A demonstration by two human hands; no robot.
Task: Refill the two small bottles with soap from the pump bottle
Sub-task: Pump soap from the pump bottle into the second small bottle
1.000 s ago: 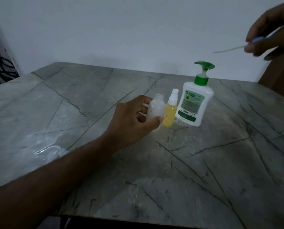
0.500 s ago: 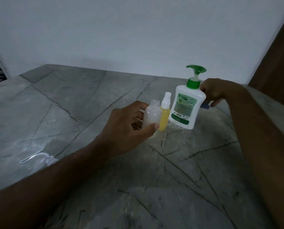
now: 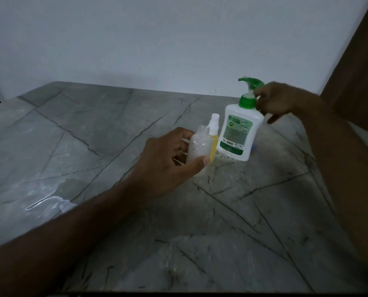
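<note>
1. Your left hand (image 3: 168, 161) has its grip closed around the open small bottle (image 3: 200, 146), thumb across the front and fingers behind. The bottle stands upright, at or just above the tabletop (image 3: 93, 129); I cannot tell whether its base touches.
2. That bottle has no cap and looks cloudy white. Whether that is soap or only frosted plastic is not clear, so I judge its filling as not yet shown to be done.
3. Just to its right, touching or nearly so, stands the second small bottle (image 3: 214, 138), with yellow liquid and its white spray top on. I judge it still needs opening before any refill.
4. Next right is the pump bottle (image 3: 238, 133), white with a green label, tilted slightly and resting on the tabletop. Its spout points left, above the small bottles, but it is not over the open neck.
5. Your right hand (image 3: 275, 101) has its grip closed on the green pump head (image 3: 250, 86) at the stem and collar, one finger sticking out below.
6. Overall the task looks to be in its early part: both refills appear to be left.
7. Around you: a small blue object (image 3: 253, 146) peeks out behind the pump bottle's base, and a wet patch (image 3: 48, 200) shines at the left. The yellow bottle crowds the open one, so a spill or knock is possible.
</note>
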